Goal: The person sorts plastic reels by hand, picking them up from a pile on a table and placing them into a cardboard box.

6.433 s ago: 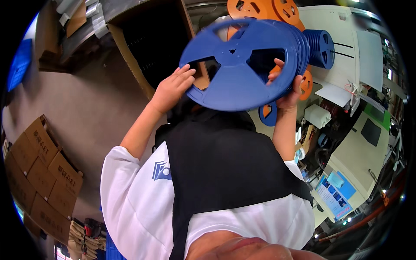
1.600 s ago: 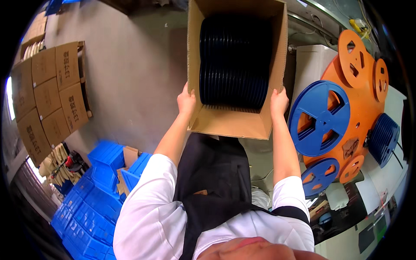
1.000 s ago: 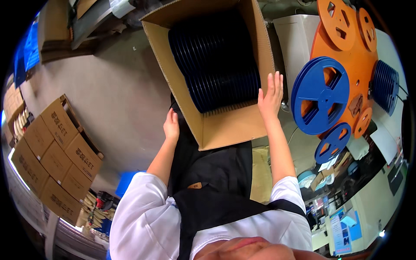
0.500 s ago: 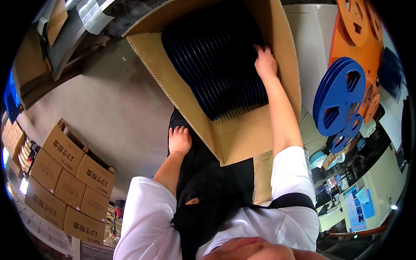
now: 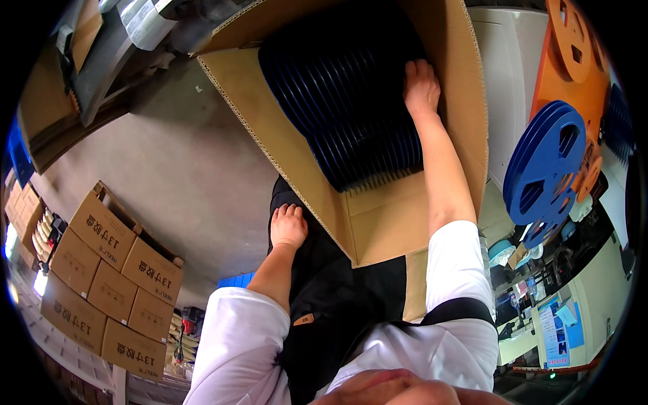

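A large open cardboard box [image 5: 388, 233] stands tilted in front of me. Inside it, a tight row of dark blue, nearly black plastic reels [image 5: 337, 101] stands on edge, rims side by side. My right hand [image 5: 422, 88] reaches into the box at the right end of the row, between the reels and the box's right wall. Its fingers are bent and close together over the end reel; the fingertips are partly hidden in shadow. My left hand [image 5: 289, 226] lies with fingers spread on the black cloth [image 5: 331, 270] over my leg, beside the box's lower left edge, holding nothing.
Several blue reels [image 5: 550, 158] hang at the right on an orange machine [image 5: 574, 101] with orange reels. Stacked closed cartons [image 5: 108, 290] stand at the lower left. A grey bench [image 5: 111, 54] is at the upper left, and grey floor [image 5: 182, 155] lies left of the box.
My right hand has shifted slightly, and its fingers, stretched toward the reels before, are now bent. My left hand still rests on my leg. The whole view has swung slightly.
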The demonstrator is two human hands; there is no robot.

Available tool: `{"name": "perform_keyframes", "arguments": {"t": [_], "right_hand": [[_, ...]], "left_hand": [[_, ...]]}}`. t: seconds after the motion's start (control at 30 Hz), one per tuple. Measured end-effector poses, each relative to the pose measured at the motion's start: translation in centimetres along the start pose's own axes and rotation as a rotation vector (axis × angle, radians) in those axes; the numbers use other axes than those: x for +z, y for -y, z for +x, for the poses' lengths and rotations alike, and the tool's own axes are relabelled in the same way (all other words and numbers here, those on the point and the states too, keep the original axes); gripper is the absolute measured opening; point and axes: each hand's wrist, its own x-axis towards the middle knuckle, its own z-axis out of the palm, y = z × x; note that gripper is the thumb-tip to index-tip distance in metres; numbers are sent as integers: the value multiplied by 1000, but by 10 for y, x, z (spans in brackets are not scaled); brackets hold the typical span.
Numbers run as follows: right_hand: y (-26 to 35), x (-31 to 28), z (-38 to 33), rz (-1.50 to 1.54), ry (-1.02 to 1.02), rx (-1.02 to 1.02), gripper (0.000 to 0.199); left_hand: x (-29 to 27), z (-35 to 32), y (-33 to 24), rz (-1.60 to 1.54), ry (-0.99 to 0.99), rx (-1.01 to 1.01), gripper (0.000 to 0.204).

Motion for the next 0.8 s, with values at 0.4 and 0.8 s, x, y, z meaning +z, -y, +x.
{"name": "perform_keyframes", "arguments": {"t": [0.4, 0.8], "right_hand": [[14, -8, -1, 124, -85, -92, 25], [23, -4, 0, 111, 21, -201, 30]], "left_hand": [[-5, 0, -8, 7, -4, -10, 22], [-6, 1, -3, 32, -42, 15, 24]]}}
